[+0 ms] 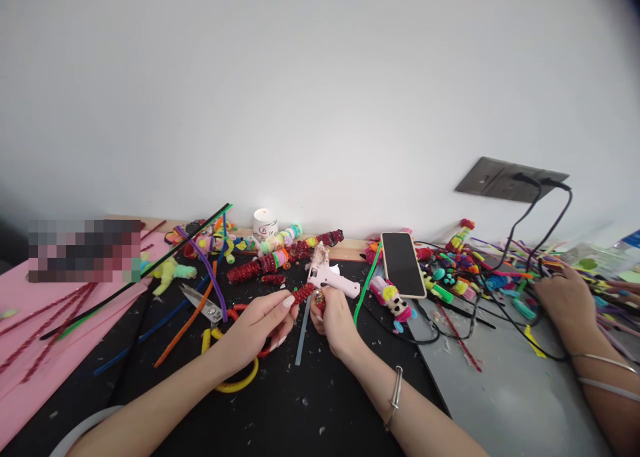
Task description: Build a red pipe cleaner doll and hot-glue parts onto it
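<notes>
My left hand (270,320) pinches a short coil of red tinsel pipe cleaner (303,293) between thumb and fingers. Just to its right, my right hand (334,318) is closed, fingertips near the coil's end, around something small and shiny that I cannot make out. A white glue gun (336,280) lies right behind both hands. Below them a translucent glue stick (302,337) rests on the black mat. Under my left forearm and hand lie scissors with metal blades (207,307) and red and yellow handles, partly hidden.
A phone (403,265) lies behind right, with pipe-cleaner figures (395,300) beside it. Red tinsel rolls (260,265) and a paper cup (265,224) stand near the wall. Black cables hang from the wall socket (510,178). Another person's hand (565,300) reaches into pipe cleaners at right.
</notes>
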A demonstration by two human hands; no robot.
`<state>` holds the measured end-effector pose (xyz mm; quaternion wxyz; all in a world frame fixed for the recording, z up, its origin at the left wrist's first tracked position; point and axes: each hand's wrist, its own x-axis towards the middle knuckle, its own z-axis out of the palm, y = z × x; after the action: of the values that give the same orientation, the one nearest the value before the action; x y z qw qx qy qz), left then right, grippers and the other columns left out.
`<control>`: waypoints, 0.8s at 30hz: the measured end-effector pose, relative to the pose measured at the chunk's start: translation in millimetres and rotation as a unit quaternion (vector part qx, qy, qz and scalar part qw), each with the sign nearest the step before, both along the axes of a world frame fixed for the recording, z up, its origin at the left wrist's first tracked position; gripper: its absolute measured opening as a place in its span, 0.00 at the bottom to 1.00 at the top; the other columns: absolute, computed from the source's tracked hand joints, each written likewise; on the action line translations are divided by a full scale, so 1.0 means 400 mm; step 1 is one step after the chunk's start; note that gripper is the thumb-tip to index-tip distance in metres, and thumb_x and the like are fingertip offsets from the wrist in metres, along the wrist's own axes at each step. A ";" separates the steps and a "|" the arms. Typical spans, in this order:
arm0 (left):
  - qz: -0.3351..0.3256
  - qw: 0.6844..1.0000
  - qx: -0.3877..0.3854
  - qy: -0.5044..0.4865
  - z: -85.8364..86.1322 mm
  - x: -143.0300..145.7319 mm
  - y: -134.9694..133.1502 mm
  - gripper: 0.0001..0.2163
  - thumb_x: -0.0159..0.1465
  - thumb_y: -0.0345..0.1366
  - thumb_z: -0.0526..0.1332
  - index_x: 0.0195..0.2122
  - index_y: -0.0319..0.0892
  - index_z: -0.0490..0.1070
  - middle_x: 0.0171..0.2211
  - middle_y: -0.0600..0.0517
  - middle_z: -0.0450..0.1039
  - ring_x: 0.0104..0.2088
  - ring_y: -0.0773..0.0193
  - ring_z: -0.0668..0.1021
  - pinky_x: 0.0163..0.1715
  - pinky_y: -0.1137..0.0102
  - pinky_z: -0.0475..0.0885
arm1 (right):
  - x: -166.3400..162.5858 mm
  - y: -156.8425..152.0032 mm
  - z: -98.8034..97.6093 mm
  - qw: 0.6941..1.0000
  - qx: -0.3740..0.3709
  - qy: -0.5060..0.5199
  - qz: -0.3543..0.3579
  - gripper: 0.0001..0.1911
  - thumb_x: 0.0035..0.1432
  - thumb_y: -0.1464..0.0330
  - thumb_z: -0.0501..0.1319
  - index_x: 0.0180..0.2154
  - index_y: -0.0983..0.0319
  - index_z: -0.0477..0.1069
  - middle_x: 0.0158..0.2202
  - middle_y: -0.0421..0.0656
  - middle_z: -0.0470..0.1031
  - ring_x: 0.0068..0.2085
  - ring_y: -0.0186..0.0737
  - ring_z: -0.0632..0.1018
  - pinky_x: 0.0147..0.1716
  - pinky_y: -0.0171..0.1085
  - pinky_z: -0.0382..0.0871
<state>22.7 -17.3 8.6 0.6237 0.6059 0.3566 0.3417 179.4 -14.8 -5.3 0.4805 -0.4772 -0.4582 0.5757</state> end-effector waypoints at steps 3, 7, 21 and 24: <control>0.004 1.000 -0.003 -0.001 0.000 0.000 0.000 0.17 0.67 0.48 0.49 0.29 0.41 0.63 0.17 0.59 0.61 0.16 0.72 0.62 0.18 0.75 0.58 | -0.001 0.000 0.003 1.000 -0.003 0.000 0.002 0.22 0.59 0.64 0.44 0.13 0.57 0.52 0.11 0.35 0.48 0.16 0.31 0.50 0.17 0.34 0.41; 0.005 1.000 -0.004 -0.001 0.001 -0.001 -0.001 0.17 0.67 0.48 0.49 0.29 0.40 0.63 0.16 0.59 0.61 0.16 0.71 0.62 0.18 0.75 0.59 | -0.002 -0.001 0.010 1.000 0.001 -0.010 0.009 0.22 0.58 0.64 0.44 0.13 0.57 0.51 0.11 0.35 0.48 0.16 0.31 0.50 0.17 0.34 0.42; -0.001 1.000 -0.005 -0.005 -0.003 -0.002 0.001 0.17 0.67 0.48 0.49 0.29 0.41 0.63 0.16 0.59 0.60 0.16 0.71 0.62 0.18 0.75 0.58 | -0.003 0.000 0.013 1.000 0.007 -0.027 -0.001 0.22 0.59 0.66 0.44 0.13 0.58 0.50 0.12 0.35 0.49 0.16 0.31 0.51 0.17 0.34 0.43; -0.002 1.000 -0.004 -0.004 -0.002 -0.002 0.001 0.17 0.67 0.48 0.49 0.29 0.41 0.63 0.16 0.59 0.60 0.16 0.71 0.62 0.18 0.75 0.58 | 0.000 -0.001 0.007 0.999 0.008 -0.034 0.006 0.22 0.60 0.66 0.43 0.14 0.58 0.51 0.12 0.35 0.50 0.16 0.31 0.52 0.17 0.34 0.43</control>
<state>22.0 -17.0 7.8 0.6279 0.6031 0.3542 0.3414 179.6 -15.2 -2.5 0.4645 -0.4903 -0.4817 0.5584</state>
